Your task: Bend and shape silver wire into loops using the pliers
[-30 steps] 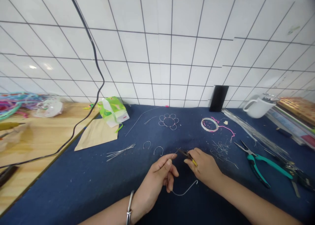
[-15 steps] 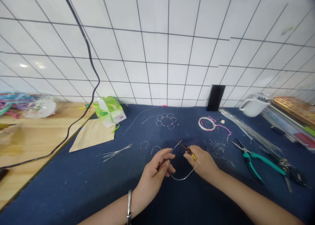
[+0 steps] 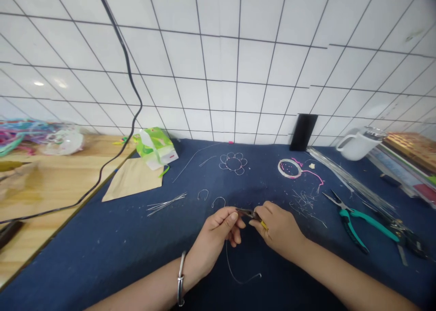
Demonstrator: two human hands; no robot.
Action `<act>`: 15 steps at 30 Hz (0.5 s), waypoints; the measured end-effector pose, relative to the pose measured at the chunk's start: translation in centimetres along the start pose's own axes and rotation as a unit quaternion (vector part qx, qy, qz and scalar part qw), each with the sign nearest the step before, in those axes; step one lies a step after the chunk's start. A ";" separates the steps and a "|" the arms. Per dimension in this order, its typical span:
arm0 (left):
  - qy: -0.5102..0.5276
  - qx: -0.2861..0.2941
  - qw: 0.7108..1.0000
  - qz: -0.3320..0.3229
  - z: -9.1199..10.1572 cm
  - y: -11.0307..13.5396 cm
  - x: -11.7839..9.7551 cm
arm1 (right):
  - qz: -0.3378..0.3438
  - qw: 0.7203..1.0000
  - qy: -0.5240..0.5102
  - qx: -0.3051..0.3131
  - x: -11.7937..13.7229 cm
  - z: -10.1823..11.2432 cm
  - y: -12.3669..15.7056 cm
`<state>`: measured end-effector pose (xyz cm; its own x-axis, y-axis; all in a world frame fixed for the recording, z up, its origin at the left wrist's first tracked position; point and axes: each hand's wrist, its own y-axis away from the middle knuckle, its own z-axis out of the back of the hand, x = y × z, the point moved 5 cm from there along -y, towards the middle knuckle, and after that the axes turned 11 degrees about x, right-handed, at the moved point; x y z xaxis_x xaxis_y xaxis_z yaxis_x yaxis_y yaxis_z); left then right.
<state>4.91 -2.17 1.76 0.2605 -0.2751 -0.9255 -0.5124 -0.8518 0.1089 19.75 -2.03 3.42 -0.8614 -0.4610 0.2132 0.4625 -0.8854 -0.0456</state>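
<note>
My left hand [image 3: 218,234] pinches a thin metal wire [image 3: 230,271] between thumb and forefinger. The wire hangs below the fingers in a curve, and its free end has a small hook. My right hand [image 3: 277,227] is closed round yellow-handled pliers [image 3: 250,214]. The dark jaws of the pliers reach to the left fingertips; whether they grip the wire there is hidden. Just beyond the hands lie two small bent wire pieces, one a hooked arc [image 3: 218,199] and one an open loop [image 3: 203,193]. Farther back is a flower-shaped wire ring [image 3: 233,164].
Teal-handled pliers [image 3: 354,220] lie at the right beside wire scraps [image 3: 303,202] and a long wire bundle [image 3: 350,179]. A dish [image 3: 289,169] holds pink beads. Straight wires [image 3: 166,204] and a paper sheet [image 3: 132,180] lie left. A white mug [image 3: 359,144] stands back right.
The pliers have turned and moved left to my left fingertips. The wire, earlier curving between both hands, now hangs from the left one with its hooked end free.
</note>
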 end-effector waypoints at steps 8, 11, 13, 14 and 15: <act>-0.061 0.042 0.997 -0.012 -0.7 0.3 0.3 | 0.035 0.999 -0.009 -0.031 1.9 1.5 0.2; -0.086 0.052 0.995 -0.017 -0.8 0.4 0.4 | 0.044 0.998 -0.018 -0.033 2.3 1.5 0.3; -0.101 0.055 0.993 -0.020 -0.8 0.3 0.3 | 0.047 0.998 -0.028 -0.028 2.3 1.5 0.4; -0.108 0.054 0.992 -0.023 -0.8 0.3 0.3 | 0.047 0.998 -0.032 -0.024 2.3 1.4 0.4; -0.115 0.053 0.992 -0.026 -0.7 0.3 0.3 | 0.048 0.998 -0.036 -0.021 2.3 1.4 0.4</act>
<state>5.42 -2.84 1.77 0.1022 -0.1126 -0.9884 -0.5897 -0.8070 0.0310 18.25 -3.38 5.21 -0.7958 -0.5394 0.2754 0.5312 -0.8400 -0.1104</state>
